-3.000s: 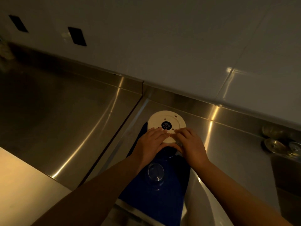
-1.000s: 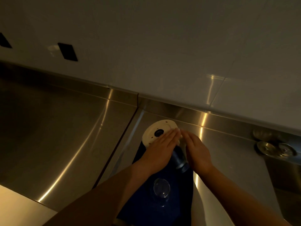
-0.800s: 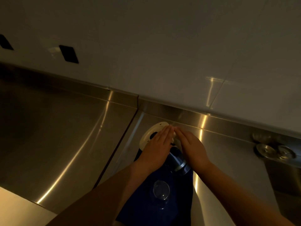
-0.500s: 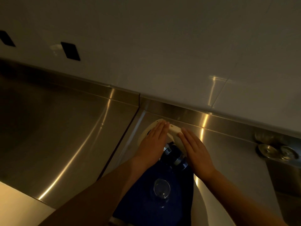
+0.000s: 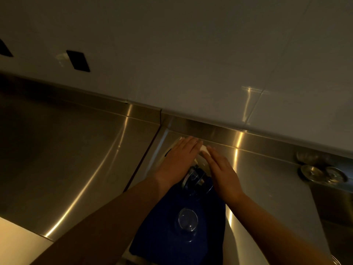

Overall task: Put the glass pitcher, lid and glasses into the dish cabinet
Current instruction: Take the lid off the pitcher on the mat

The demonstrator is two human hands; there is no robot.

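A white round lid (image 5: pixel 202 149) is tilted up on edge at the back of a blue cloth (image 5: pixel 162 236), near the steel upstand. My left hand (image 5: pixel 177 161) and my right hand (image 5: pixel 223 173) press flat against its two sides with straight fingers and cover most of it. Just below the lid a clear glass piece with a metal rim (image 5: pixel 196 176) shows between my wrists. One clear glass (image 5: pixel 188 219) stands upside down on the cloth, nearer to me. No pitcher body or cabinet is in view.
The cloth lies on a steel counter (image 5: pixel 267 188) under a white tiled wall. A seam (image 5: pixel 141 163) divides it from a steel surface (image 5: pixel 57 159) on the left. Small metal bowls (image 5: pixel 313 173) sit at the right. Two black sockets (image 5: pixel 78 62) are on the wall.
The lid lay flat on the cloth with my fingers on it; both hands have since tipped it up on edge and moved it toward the wall, uncovering the glass piece beneath.
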